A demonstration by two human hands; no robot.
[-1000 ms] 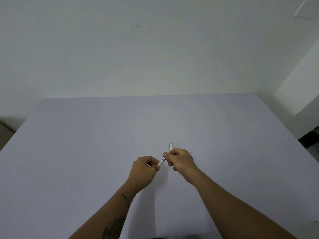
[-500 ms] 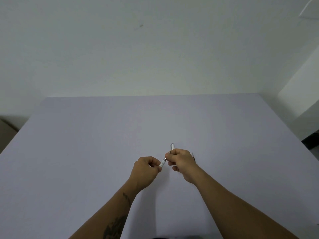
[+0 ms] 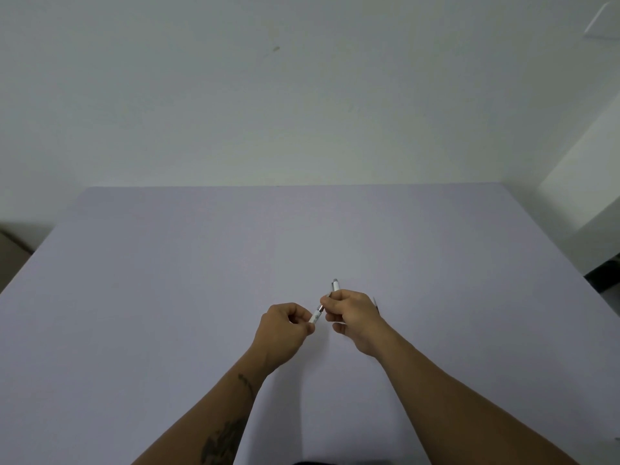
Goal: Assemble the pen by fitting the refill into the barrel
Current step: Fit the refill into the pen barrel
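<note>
wall point(image 3: 302, 95): plain white | table point(image 3: 167, 280): pale lilac top | light: dim, even

The white pen barrel point(image 3: 334, 286) slanted away to the right; a short white front section point(image 3: 315, 317) sat at its lower end, a metal joint between.

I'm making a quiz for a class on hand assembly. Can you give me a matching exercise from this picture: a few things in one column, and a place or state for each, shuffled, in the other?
Things:
1. left hand
2. right hand
3. pen
4. table

Places or states:
A. lavender, under both hands
B. pinches the pen's near, lower end
C. white, tilted, spans between the hands
D. closed round the pen's upper part, clicker end sticking out above

Pairs: 1-B, 2-D, 3-C, 4-A
</note>
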